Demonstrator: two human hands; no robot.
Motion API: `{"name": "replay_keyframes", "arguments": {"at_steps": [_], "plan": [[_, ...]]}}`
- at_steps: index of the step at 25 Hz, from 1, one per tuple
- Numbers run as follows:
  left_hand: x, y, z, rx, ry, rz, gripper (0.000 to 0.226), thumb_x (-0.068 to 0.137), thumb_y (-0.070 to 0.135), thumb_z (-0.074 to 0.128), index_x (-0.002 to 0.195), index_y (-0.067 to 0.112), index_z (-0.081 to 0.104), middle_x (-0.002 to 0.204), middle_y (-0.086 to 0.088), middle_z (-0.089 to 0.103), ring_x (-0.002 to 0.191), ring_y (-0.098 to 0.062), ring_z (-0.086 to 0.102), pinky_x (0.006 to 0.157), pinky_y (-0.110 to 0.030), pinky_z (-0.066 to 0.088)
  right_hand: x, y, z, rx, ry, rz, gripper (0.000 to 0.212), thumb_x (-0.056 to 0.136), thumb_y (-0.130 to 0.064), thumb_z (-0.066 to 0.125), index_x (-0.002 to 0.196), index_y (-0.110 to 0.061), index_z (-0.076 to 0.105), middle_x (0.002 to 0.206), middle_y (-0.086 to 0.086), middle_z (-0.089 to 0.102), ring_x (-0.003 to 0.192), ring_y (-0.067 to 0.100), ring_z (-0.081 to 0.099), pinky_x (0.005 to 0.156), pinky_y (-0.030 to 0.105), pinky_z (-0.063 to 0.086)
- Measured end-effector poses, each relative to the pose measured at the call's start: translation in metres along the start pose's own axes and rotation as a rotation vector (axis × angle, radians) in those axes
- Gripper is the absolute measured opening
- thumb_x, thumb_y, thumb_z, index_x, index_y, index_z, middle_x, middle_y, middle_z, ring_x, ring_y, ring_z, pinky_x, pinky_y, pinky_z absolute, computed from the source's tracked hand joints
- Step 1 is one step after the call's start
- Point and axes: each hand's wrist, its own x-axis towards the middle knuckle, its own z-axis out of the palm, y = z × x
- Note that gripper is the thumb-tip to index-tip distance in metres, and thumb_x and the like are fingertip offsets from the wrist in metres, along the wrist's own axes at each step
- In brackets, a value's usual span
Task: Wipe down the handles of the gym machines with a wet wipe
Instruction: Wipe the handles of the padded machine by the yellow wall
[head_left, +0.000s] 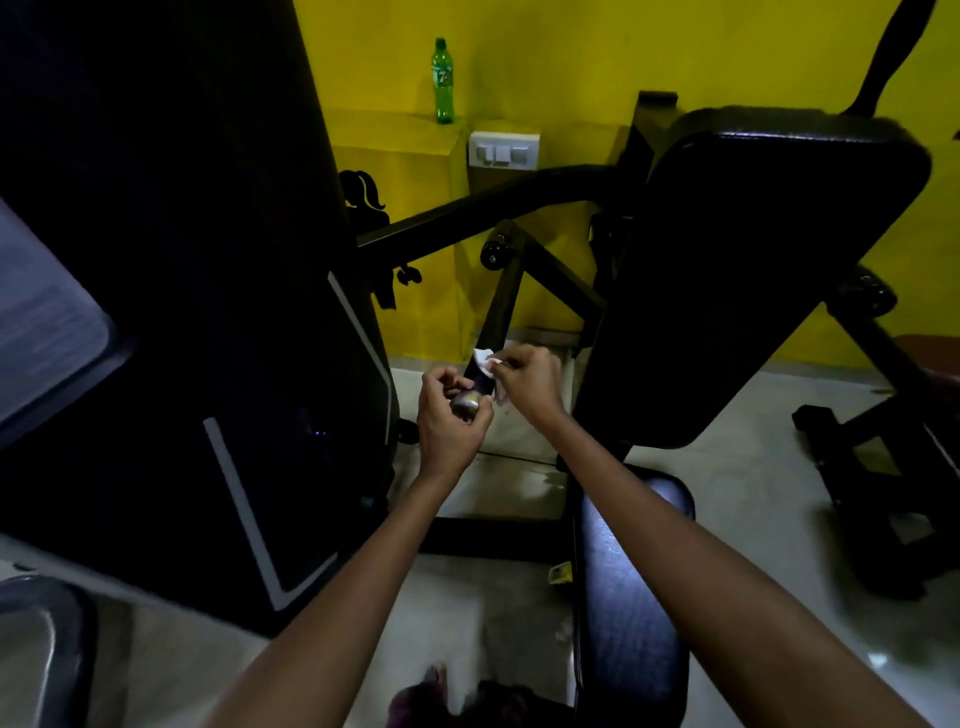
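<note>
Steadying the handle (491, 332) by gripping its metal end cap (466, 404), the left hand (451, 415) is bracing it while the right hand (530, 382), just beside, is pinching the wet wipe (484, 359) against the bar, apparently for firm wiping.

The only readable marking is on the green plastic soft-drink bottle (442, 80) standing on the yellow ledge (395, 130) against the yellow wall: its label shows a large "7", the 7UP brand mark, though the smaller print around it is too blurred to read. A small yellow sticker (560, 573) on the black machine frame near the floor carries marks too small to make out.
</note>
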Motion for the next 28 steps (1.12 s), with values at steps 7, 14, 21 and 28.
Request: {"name": "replay_keyframes", "arguments": {"at_steps": [7,14,21,28], "plan": [[0.055,-0.022,-0.019,-0.023,-0.206,-0.012,0.045,0.088,0.047,0.042,0.107,0.010,0.056,0.106,-0.001,0.054,0.093,-0.012,0.053,0.079,-0.012,0.041,0.002,0.006,0.007,-0.127,0.013,-0.034,0.017,0.080,-0.015,0.071,0.082,0.002,0.074,0.080,0.019,0.070,0.076,0.022,0.065,0.057,0.014,0.036],[0.148,-0.041,0.035,0.293,-0.764,-0.060,0.048,0.100,0.028,0.043,0.145,0.013,0.032,0.155,-0.006,0.023,0.140,-0.021,0.025,0.108,-0.031,0.026,-0.007,0.009,0.010,-0.165,0.042,-0.111,0.014,0.078,-0.001,0.066,0.088,-0.004,0.075,0.087,0.013,0.071,0.081,0.023,0.067,0.063,0.018,0.041],[0.152,-0.054,0.047,0.390,-0.982,-0.018,0.050,0.102,0.029,0.036,0.148,0.017,0.022,0.159,0.002,-0.001,0.145,-0.018,-0.008,0.115,-0.052,0.003,-0.004,-0.006,0.017,-0.236,0.073,-0.104,0.017,0.078,0.002,0.065,0.092,0.000,0.073,0.090,0.016,0.068,0.080,0.027,0.065,0.068,0.018,0.044],[0.153,-0.054,0.041,0.308,-0.991,0.214,0.031,0.102,0.021,0.035,0.121,0.017,0.059,0.156,0.004,0.020,0.146,-0.017,0.000,0.113,-0.046,-0.002,-0.020,-0.012,0.003,-0.310,-0.081,-0.151,0.021,0.075,0.004,0.067,0.093,-0.004,0.074,0.090,0.013,0.068,0.080,0.024,0.065,0.068,0.016,0.041]]}}
